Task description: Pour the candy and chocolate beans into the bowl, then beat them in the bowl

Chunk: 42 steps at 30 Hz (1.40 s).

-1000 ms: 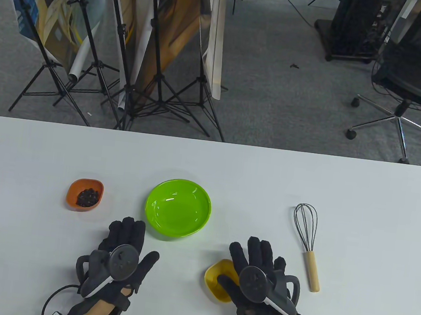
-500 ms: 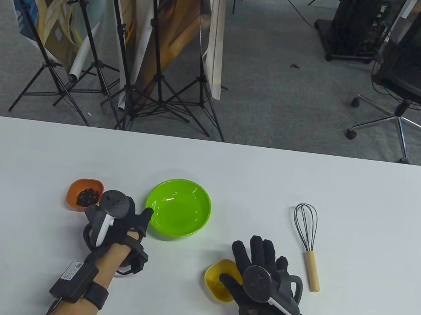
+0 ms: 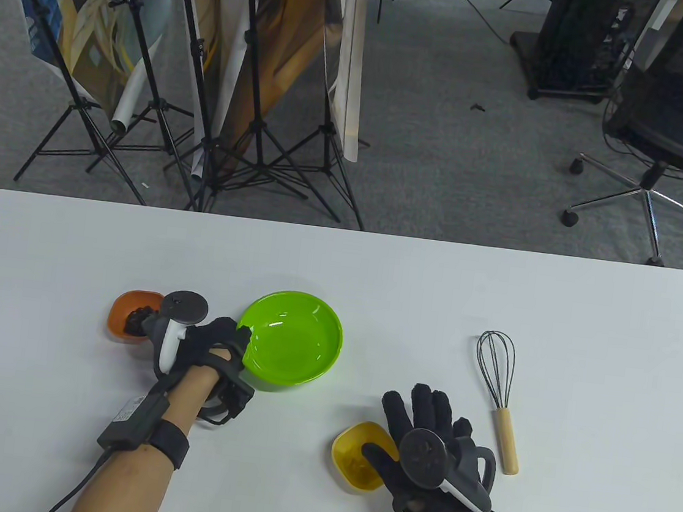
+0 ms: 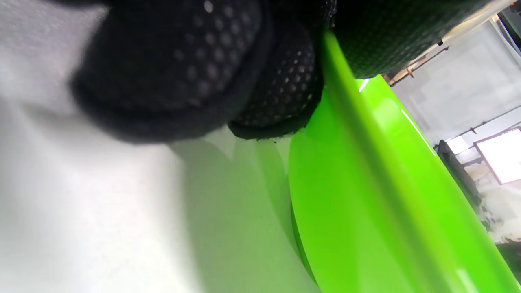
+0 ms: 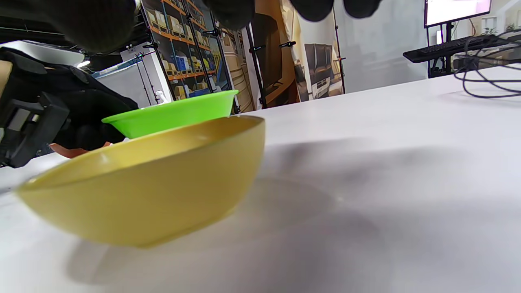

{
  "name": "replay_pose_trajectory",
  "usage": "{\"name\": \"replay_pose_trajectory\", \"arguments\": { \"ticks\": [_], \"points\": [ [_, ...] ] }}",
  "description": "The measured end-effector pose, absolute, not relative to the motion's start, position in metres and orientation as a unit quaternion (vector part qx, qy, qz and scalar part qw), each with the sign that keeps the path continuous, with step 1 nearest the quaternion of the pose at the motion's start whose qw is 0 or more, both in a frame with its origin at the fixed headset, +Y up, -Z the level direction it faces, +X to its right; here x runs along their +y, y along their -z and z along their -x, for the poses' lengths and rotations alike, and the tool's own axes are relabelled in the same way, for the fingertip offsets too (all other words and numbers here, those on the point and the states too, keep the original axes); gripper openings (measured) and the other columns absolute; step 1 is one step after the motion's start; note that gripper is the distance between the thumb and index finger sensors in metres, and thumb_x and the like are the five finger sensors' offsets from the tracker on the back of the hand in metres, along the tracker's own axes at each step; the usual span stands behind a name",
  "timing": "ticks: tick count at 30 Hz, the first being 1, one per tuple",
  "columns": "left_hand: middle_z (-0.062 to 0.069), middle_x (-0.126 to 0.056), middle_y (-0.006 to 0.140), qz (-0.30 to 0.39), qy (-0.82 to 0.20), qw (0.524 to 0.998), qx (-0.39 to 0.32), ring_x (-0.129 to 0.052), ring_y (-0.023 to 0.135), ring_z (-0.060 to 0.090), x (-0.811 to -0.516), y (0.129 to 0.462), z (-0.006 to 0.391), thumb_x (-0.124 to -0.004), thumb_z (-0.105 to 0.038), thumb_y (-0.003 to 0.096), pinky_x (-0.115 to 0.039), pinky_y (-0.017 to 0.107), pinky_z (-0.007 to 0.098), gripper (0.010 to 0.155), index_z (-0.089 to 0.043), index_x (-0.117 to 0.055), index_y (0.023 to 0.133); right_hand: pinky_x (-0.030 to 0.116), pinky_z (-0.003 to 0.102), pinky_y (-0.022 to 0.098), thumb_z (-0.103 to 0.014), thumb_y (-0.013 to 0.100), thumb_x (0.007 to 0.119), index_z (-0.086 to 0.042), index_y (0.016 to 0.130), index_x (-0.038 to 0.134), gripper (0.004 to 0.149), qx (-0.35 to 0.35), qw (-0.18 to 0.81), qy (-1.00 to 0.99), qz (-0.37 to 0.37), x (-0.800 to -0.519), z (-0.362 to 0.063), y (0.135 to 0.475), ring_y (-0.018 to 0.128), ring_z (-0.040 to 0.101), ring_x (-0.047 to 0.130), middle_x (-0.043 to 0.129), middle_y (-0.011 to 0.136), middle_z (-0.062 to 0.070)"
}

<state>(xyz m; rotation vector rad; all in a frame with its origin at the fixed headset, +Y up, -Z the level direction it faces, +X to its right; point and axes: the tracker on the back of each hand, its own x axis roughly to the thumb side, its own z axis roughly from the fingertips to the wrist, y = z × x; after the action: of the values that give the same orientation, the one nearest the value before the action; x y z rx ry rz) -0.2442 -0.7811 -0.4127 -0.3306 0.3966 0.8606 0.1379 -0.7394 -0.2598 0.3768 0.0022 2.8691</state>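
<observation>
- The table view is evenly and brightly lit from overhead; the white table (image 3: 436, 291) shows only soft, faint shadows under the whisk (image 3: 497, 378) and hands.
- Small white glints sit on the inner wall of the green bowl (image 3: 300, 350).
- The left wrist view is blurred up close: the glove fingers (image 4: 195, 61) and bowl rim are out of focus, with a green cast on the table.
- The right wrist view is sharper; a broad soft shadow lies beside the yellow bowl (image 5: 154, 183), and a screen (image 5: 456, 10) at top right is blown out.
</observation>
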Motion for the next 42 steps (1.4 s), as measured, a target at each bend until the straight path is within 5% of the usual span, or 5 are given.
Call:
{"name": "replay_pose_trajectory", "arguments": {
  "ticks": [19, 34, 38, 42],
  "points": [
    [0.002, -0.105, 0.041, 0.174, -0.428, 0.876, 0.139, -0.107, 0.010, 0.020, -0.780, 0.422, 0.192, -0.079, -0.038, 0.0447, -0.089, -0.002, 0.026, 0.052, -0.005, -0.074, 0.084, 0.037, 0.086, 0.057, -0.066, 0.047, 0.064, -0.025, 0.112, 0.037, 0.082, -0.008, 0.132, -0.982, -0.131, -0.737, -0.141, 0.259, 0.103, 0.058, 0.031, 0.027, 0.114, 0.028],
    [0.002, -0.107, 0.039, 0.136, -0.389, 0.899, 0.150, -0.106, 0.007, 0.021, -0.780, 0.424, 0.189, -0.079, -0.043, 0.0441, -0.087, -0.004, 0.026, 0.052, -0.008, -0.078, 0.082, 0.037, 0.086, 0.057, -0.066, 0.047, 0.064, -0.025, 0.112, 0.037, 0.082, -0.009, 0.131, -0.983, -0.131, -0.737, -0.142, 0.259, 0.103, 0.058, 0.031, 0.027, 0.114, 0.028],
    [0.008, -0.103, 0.058, 0.125, -0.313, 0.930, 0.143, -0.107, 0.020, 0.025, -0.774, 0.416, 0.193, -0.071, -0.065, 0.0405, -0.088, 0.004, 0.025, 0.078, -0.012, -0.063, 0.097, 0.037, 0.086, 0.057, -0.066, 0.047, 0.064, -0.025, 0.112, 0.037, 0.082, -0.008, 0.130, -0.983, -0.131, -0.737, -0.143, 0.259, 0.103, 0.058, 0.031, 0.027, 0.114, 0.028],
    [0.012, -0.093, 0.079, 0.095, -0.239, 0.957, 0.134, -0.106, 0.029, 0.027, -0.761, 0.401, 0.210, -0.067, -0.070, 0.0400, -0.088, 0.008, 0.025, 0.084, -0.016, -0.052, 0.103, 0.037, 0.086, 0.057, -0.066, 0.047, 0.064, -0.025, 0.112, 0.037, 0.082, -0.008, 0.132, -0.983, -0.130, -0.737, -0.145, 0.259, 0.103, 0.058, 0.031, 0.026, 0.114, 0.028]
  ]
}}
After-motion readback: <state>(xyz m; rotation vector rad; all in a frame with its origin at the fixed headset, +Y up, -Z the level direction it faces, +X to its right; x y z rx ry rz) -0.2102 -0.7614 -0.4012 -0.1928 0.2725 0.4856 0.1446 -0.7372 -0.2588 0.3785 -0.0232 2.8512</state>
